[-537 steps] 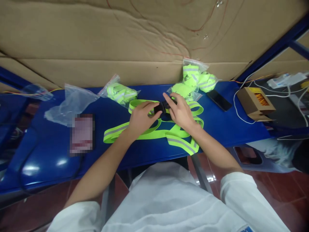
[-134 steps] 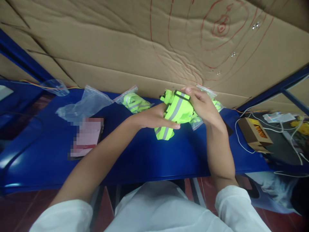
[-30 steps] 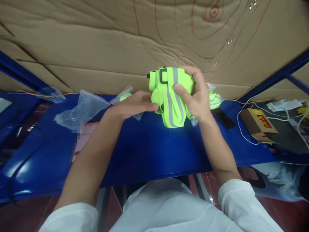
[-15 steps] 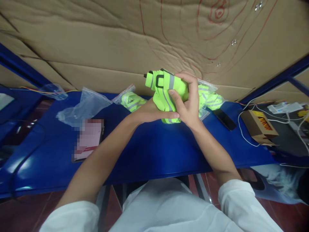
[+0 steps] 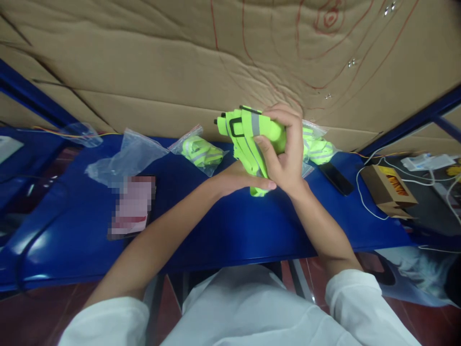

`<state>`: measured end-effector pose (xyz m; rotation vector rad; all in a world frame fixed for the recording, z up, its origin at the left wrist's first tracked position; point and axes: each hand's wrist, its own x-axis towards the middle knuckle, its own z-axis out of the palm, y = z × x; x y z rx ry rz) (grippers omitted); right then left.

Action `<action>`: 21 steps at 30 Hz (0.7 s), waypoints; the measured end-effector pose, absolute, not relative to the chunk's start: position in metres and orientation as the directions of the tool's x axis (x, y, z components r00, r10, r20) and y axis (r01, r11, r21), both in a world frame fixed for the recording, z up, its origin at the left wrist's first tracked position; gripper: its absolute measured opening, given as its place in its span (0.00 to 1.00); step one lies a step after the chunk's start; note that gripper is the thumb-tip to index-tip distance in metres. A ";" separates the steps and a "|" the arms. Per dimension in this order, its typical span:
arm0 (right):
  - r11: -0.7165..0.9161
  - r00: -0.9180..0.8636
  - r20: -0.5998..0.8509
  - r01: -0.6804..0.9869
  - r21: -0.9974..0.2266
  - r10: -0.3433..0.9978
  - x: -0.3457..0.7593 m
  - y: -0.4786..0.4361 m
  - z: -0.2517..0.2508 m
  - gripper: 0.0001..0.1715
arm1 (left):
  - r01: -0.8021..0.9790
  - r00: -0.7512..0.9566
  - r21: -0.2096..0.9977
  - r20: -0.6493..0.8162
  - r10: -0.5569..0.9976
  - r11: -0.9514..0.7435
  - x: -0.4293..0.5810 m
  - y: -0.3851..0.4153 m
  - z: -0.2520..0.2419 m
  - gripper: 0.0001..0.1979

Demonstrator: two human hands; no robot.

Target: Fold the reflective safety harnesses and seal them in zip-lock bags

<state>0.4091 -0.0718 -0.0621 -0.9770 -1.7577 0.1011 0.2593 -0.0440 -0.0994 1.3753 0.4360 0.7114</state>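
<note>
Bunched between my hands above the blue table is a neon yellow-green reflective strap harness (image 5: 248,139) with grey stripes and black buckles. My right hand (image 5: 288,149) wraps round its right side, thumb across the front. From below, my left hand (image 5: 245,178) grips the lower part; its thumb shows and the other fingers are hidden behind the fabric. Behind my hands lie two clear zip bags with similar folded yellow-green bundles, a left bagged bundle (image 5: 202,153) and a right bagged bundle (image 5: 319,146).
Crumpled clear plastic bags (image 5: 126,156) and a partly blurred tablet-like object (image 5: 133,206) lie left on the blue table (image 5: 230,230). To the right are a black phone (image 5: 336,178), a cardboard box (image 5: 389,190) and white cables (image 5: 367,202). A cardboard panel (image 5: 162,72) stands behind.
The harness is squeezed into a narrower bundle, and its lower end hangs a little lower. Both hands have shifted slightly right, uncovering more of the left bagged bundle.
</note>
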 end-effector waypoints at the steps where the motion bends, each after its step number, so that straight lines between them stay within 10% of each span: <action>1: 0.646 -0.088 0.736 0.557 -0.523 0.671 0.411 -0.071 -0.061 0.24 | -0.140 0.728 0.990 0.104 0.678 -0.001 0.255 -0.040 -0.097 0.29; 5: 0.542 -0.029 0.630 0.542 -0.642 0.776 0.417 -0.066 -0.052 0.29 | 0.030 0.774 0.988 0.075 0.629 -0.155 0.236 -0.022 -0.087 0.17; 21: 0.241 -0.056 0.235 0.165 -0.956 0.970 0.430 -0.050 -0.054 0.38 | 0.031 0.938 0.984 0.031 0.345 -0.174 0.226 -0.010 -0.096 0.28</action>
